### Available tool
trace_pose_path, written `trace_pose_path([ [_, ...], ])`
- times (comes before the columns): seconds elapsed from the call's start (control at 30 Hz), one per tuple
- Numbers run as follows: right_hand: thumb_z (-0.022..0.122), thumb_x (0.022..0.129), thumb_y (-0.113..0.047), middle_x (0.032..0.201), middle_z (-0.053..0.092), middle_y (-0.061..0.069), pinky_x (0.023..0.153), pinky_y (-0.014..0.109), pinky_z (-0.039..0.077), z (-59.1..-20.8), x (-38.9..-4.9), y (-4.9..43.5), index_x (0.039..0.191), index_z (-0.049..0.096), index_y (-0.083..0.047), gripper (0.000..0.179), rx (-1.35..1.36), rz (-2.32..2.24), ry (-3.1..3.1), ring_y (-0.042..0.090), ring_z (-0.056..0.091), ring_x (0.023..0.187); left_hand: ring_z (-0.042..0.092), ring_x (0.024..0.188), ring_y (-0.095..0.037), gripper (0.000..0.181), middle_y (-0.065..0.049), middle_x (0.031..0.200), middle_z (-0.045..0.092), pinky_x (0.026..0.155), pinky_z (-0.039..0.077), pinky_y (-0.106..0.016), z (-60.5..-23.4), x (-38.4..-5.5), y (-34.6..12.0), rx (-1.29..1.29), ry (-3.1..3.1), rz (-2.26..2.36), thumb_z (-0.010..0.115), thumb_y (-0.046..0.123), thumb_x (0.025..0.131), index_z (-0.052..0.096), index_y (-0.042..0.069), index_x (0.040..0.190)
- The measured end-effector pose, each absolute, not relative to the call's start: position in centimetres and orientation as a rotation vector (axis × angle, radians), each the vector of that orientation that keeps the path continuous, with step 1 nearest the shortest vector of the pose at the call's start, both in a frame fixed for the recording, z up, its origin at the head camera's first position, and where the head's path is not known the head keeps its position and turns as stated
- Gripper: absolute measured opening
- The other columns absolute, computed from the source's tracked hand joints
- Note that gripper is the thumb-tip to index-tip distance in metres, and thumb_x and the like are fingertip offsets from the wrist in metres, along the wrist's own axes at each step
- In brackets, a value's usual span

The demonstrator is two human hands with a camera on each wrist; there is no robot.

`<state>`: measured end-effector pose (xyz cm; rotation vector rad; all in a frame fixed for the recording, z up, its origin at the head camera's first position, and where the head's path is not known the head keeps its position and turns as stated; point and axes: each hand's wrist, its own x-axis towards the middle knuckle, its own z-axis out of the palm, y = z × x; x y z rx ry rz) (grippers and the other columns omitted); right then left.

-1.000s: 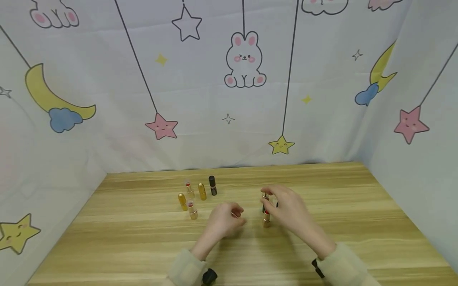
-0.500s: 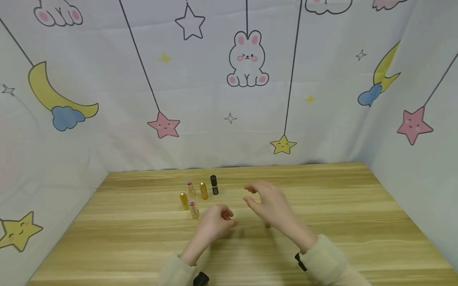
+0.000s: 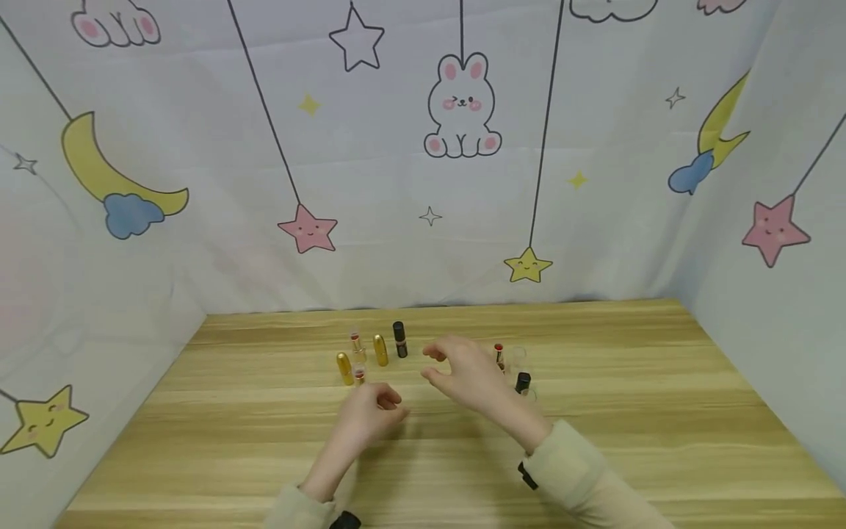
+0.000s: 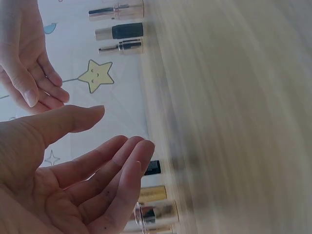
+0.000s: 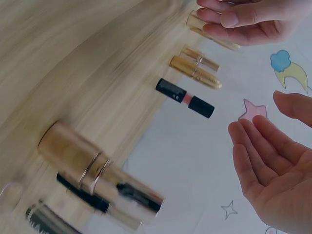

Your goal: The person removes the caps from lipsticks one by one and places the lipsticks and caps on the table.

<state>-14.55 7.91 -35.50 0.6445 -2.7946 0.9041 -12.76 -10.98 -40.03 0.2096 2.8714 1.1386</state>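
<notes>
Black lipstick tube (image 3: 400, 339) stands upright on the wooden tabletop (image 3: 423, 470), toward its back edge; the right wrist view shows its pinkish middle. The right hand (image 3: 463, 371) is near it, fingertips apart from the tube and just to its right in the head view, the thumb and gently curved fingers held with a wide gap between them. Left of the black tube, 4 more pieces stand close together: the far gold tube (image 3: 380, 350), the near gold tube (image 3: 344, 368), the far clear-capped lipstick (image 3: 357, 345) and the near clear-capped lipstick (image 3: 360, 374), both with red showing under their caps. The left hand (image 3: 372, 413) is in front of the near clear-capped lipstick and hides its lower part; its fingers are loosely bent, with the thumb well apart from them, the palm visible in the left wrist view. Beyond the right hand, on its other side, are a red-tipped lipstick (image 3: 499, 358), a clear cap (image 3: 518, 358) and a black-topped tube (image 3: 523, 383) whose lower part is hidden behind the right forearm. Both arms have pale sleeves (image 3: 575, 470), with a black device (image 3: 527, 476) showing at each wrist. Behind the tabletop hangs a white cloth (image 3: 370, 162) printed with a rabbit (image 3: 463, 106), stars (image 3: 308, 229) and 2 yellow moons (image 3: 99, 165) with blue clouds (image 3: 134, 215).
</notes>
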Motion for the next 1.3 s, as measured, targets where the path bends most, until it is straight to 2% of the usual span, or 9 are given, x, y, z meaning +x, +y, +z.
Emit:
trace_pose_path([
  [0.37, 0.067, 0.089, -0.029, 0.110, 0.069, 0.004, 0.085, 0.036, 0.052, -36.5, -15.3, 5.0, 0.114, 0.067, -0.013, 0.029, 0.737, 0.895, -2.837, 0.018, 0.064, 0.100, 0.065, 0.074, -0.016, 0.017, -0.006, 0.081, 0.071, 0.065, 0.052, -0.031, -40.4, -12.5, -12.9, 0.119, 2.913, 1.154, 0.078, 0.016, 0.077, 0.071, 0.003, 0.086],
  [0.67, 0.069, 0.088, -0.030, 0.104, 0.069, 0.004, 0.081, 0.032, 0.052, -37.4, -15.9, 3.6, 0.108, 0.067, -0.013, 0.026, 0.774, 0.908, -2.795, 0.018, 0.064, 0.096, 0.058, 0.063, -0.013, 0.014, -0.005, 0.071, 0.067, 0.055, 0.044, -0.025, -40.5, -12.7, -14.3, 0.024, 2.956, 1.143, 0.076, 0.013, 0.077, 0.069, 0.001, 0.080],
  [1.0, 0.069, 0.088, -0.032, 0.107, 0.068, 0.001, 0.082, 0.029, 0.052, -38.0, -16.7, 1.7, 0.114, 0.066, -0.012, 0.033, 0.824, 0.898, -2.786, 0.015, 0.063, 0.097, 0.064, 0.068, -0.020, 0.028, -0.012, 0.077, 0.070, 0.060, 0.051, -0.034, -40.2, -13.4, -15.4, -0.017, 2.997, 1.061, 0.076, 0.014, 0.077, 0.067, -0.007, 0.093],
  [1.3, 0.071, 0.086, -0.030, 0.102, 0.069, 0.004, 0.074, 0.024, 0.048, -38.1, -17.4, 0.0, 0.113, 0.067, -0.013, 0.032, 0.878, 0.816, -2.795, 0.013, 0.062, 0.090, 0.066, 0.073, -0.021, 0.035, -0.010, 0.079, 0.072, 0.063, 0.051, -0.036, -40.7, -14.2, -15.8, -0.047, 2.992, 1.052, 0.076, 0.018, 0.077, 0.067, -0.006, 0.102],
])
